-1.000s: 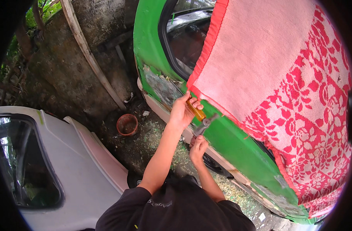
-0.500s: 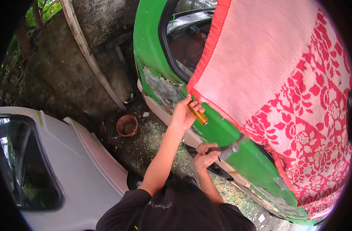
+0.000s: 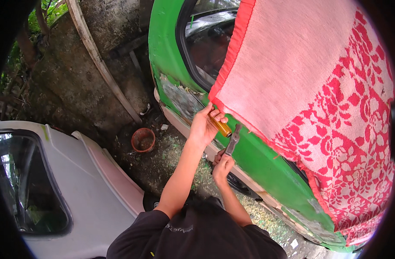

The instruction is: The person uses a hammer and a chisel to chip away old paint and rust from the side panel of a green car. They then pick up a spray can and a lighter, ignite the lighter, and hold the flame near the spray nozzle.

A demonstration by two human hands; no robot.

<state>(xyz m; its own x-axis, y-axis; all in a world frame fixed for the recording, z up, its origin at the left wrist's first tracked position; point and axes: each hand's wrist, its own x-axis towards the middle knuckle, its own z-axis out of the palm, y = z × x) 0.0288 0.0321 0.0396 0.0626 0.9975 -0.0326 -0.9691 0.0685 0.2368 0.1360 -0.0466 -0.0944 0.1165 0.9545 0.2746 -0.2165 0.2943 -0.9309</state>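
Note:
My left hand [image 3: 204, 129] is closed around the amber handle [image 3: 222, 128] of a hand tool, a screwdriver or chisel. Its thin shaft points up and left along the side of a green car [image 3: 249, 151], beside a patch of stripped paint [image 3: 180, 100]; the exact tip contact is unclear. My right hand [image 3: 223, 166] grips a hammer [image 3: 232, 144] with its worn metal head up, close to the butt end of the amber handle. A red and pink flowered blanket [image 3: 288, 64] hangs over the car, its hem just above my left fingers.
Behind me on the left stands a grey-white car [image 3: 93, 190]. A reddish-brown pot [image 3: 143, 140] sits on the ground between the cars, amid scattered paint chips [image 3: 176, 151]. A long wooden strip [image 3: 102, 64] leans against the stained wall [image 3: 68, 82].
The hammer has swung left and up, from out over the green panel to beside the amber handle's end. My left hand and its tool have stayed nearly in place.

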